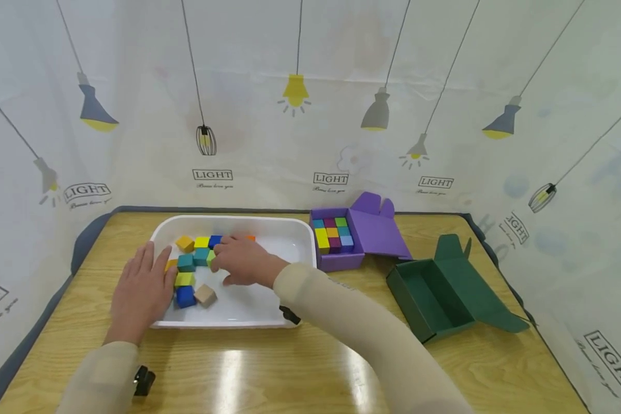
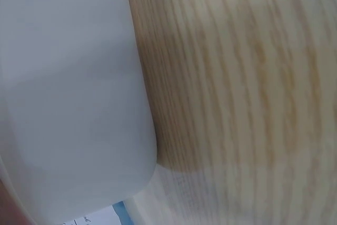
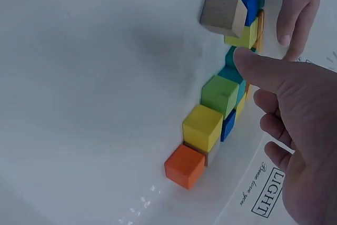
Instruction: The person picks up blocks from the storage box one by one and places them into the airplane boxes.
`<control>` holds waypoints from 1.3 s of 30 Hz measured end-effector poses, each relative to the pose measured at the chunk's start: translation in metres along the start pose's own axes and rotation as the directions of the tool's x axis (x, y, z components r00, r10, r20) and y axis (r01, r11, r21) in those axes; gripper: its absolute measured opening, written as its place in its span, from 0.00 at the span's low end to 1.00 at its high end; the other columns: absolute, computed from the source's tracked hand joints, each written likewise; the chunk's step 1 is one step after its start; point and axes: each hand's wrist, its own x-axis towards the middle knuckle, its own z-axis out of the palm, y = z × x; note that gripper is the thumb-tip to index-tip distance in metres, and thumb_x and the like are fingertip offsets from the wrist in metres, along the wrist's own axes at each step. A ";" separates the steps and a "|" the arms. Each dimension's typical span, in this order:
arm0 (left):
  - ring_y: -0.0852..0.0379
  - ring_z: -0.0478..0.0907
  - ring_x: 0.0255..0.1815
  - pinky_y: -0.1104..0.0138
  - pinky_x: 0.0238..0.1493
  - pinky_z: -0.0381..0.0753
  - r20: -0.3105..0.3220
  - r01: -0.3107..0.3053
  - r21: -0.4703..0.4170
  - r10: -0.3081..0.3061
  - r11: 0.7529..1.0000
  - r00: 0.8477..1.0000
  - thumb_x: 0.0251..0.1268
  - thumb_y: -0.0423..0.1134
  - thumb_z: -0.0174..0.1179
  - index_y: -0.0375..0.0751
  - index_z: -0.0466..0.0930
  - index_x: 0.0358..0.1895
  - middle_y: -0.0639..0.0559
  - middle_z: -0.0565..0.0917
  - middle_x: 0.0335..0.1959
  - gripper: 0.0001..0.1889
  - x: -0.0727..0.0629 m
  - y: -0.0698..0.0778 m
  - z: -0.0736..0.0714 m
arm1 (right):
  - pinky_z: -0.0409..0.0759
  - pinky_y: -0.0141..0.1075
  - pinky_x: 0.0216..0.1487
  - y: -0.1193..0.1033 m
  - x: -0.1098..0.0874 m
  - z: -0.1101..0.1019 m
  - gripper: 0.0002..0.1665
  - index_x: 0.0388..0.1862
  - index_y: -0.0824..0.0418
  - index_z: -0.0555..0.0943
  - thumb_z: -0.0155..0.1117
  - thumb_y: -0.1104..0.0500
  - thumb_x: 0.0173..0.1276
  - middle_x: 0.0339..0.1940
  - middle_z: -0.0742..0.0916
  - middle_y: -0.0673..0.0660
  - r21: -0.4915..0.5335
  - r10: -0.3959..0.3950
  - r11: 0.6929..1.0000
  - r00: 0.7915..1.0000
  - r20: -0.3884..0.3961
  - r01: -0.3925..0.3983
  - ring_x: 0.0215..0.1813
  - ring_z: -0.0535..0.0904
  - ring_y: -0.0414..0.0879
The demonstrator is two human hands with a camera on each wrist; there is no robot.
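Note:
My left hand lies with straight fingers over the left rim of a white tray. Close by its fingers are a blue block, a yellow-green block and a teal block. Over the tray's middle hovers my right hand, its fingers loosely bent above the blocks. The right wrist view shows its thumb apart from the fingers, nothing visibly held. Below the thumb are a green block, a yellow block and an orange block. A plain wooden block sits apart.
Right of the tray stands an open purple box filled with coloured blocks. Farther right is an open green box, lid folded back. Everything stands on a wooden table, with a printed curtain around its back and sides.

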 end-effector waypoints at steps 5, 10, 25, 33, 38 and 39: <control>0.32 0.41 0.79 0.38 0.76 0.44 0.005 0.001 0.014 -0.001 1.000 1.000 0.78 0.48 0.39 0.37 0.49 0.77 0.28 0.43 0.78 0.31 0.000 0.000 0.001 | 0.66 0.32 0.58 -0.015 0.006 -0.001 0.26 0.60 0.38 0.79 0.66 0.39 0.62 0.53 0.82 0.40 0.041 -0.002 0.999 0.999 0.048 0.000 0.52 0.68 0.40; 0.32 0.40 0.79 0.38 0.76 0.43 0.003 0.003 0.008 -0.003 1.000 1.000 0.79 0.49 0.38 0.37 0.49 0.77 0.28 0.43 0.78 0.31 0.000 -0.001 0.001 | 0.65 0.31 0.59 -0.021 0.012 -0.001 0.27 0.60 0.35 0.78 0.67 0.39 0.61 0.54 0.81 0.38 0.062 0.001 0.998 0.998 0.066 -0.005 0.54 0.67 0.39; 0.31 0.41 0.79 0.38 0.76 0.43 0.002 -0.003 -0.001 0.003 1.000 1.000 0.79 0.50 0.38 0.37 0.50 0.77 0.28 0.43 0.78 0.31 0.001 -0.001 0.000 | 0.65 0.33 0.61 -0.025 0.022 -0.004 0.23 0.57 0.34 0.80 0.68 0.41 0.61 0.56 0.81 0.39 0.129 -0.069 0.990 0.988 0.141 0.050 0.58 0.68 0.39; 0.32 0.42 0.78 0.38 0.76 0.43 -0.006 -0.006 0.001 0.006 1.000 1.000 0.78 0.49 0.40 0.37 0.50 0.76 0.28 0.44 0.78 0.31 0.001 -0.002 0.003 | 0.65 0.33 0.63 -0.028 0.021 -0.002 0.19 0.54 0.36 0.81 0.68 0.43 0.62 0.54 0.82 0.40 0.105 -0.061 0.993 0.985 0.160 0.045 0.57 0.68 0.39; 0.32 0.42 0.78 0.39 0.76 0.43 -0.008 -0.001 0.003 0.001 1.000 1.000 0.78 0.49 0.40 0.37 0.50 0.76 0.28 0.43 0.78 0.31 0.001 -0.002 0.003 | 0.65 0.33 0.61 -0.026 0.019 -0.003 0.18 0.53 0.39 0.82 0.68 0.44 0.63 0.51 0.82 0.41 0.086 -0.049 0.996 0.984 0.171 0.035 0.55 0.68 0.40; 0.32 0.42 0.78 0.39 0.76 0.43 -0.007 0.000 0.004 0.000 1.000 1.000 0.78 0.49 0.40 0.36 0.50 0.76 0.28 0.43 0.78 0.31 0.001 -0.002 0.003 | 0.65 0.33 0.60 -0.026 0.019 -0.004 0.18 0.52 0.39 0.82 0.67 0.43 0.63 0.51 0.82 0.41 0.080 -0.048 0.996 0.984 0.171 0.035 0.54 0.68 0.40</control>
